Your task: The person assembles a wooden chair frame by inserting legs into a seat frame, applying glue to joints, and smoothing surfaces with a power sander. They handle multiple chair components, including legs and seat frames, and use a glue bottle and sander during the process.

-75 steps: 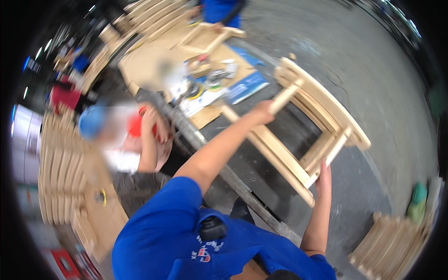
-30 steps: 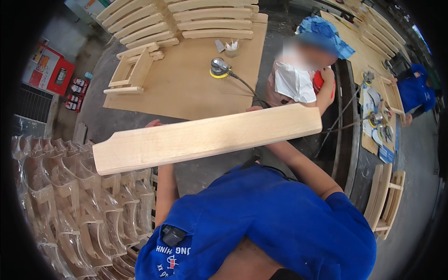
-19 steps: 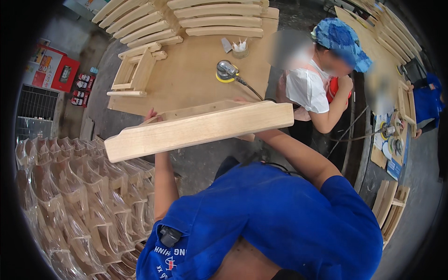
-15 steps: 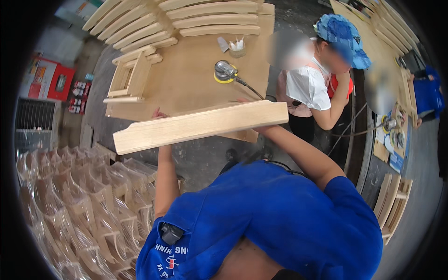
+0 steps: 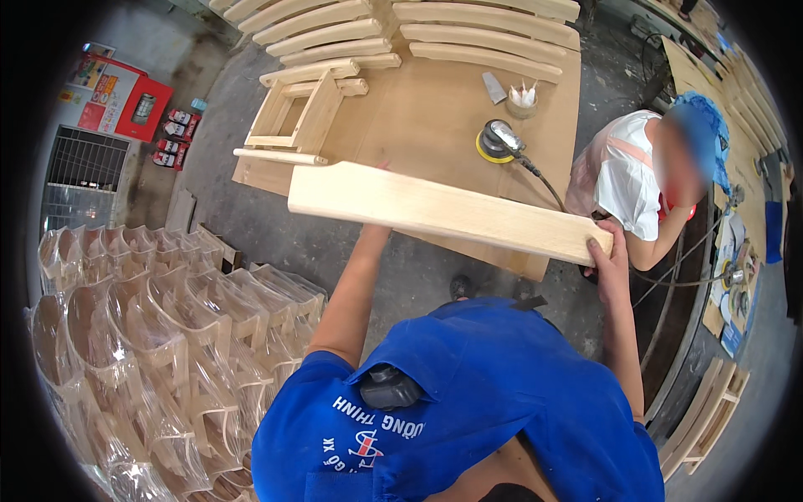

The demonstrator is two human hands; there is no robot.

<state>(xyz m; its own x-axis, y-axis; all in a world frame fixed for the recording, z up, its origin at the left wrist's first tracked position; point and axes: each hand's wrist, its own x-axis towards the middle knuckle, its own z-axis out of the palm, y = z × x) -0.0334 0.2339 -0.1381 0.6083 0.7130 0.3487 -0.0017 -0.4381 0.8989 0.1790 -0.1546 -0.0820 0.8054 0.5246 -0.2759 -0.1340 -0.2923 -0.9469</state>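
Observation:
A long, pale wooden panel with notched ends is held up across my front, its right end lower than its left. My right hand grips the right end, thumb on the near face. Behind the panel's left part is my left hand; its wrist shows below the board and a fingertip above it, the rest hidden. Just beyond the panel, an orbital sander with a yellow-rimmed pad rests on the brown sheet-covered table, its hose trailing toward me.
Curved wooden slats and a small wooden frame lie on the table, beside a cup of white-tipped tubes. Plastic-wrapped wooden parts are stacked at left. A co-worker in a blue cap bends close at right.
The panel has swung round: its right end has dropped and its left end has risen. My right hand has shifted onto its right end. The whole view has turned leftward.

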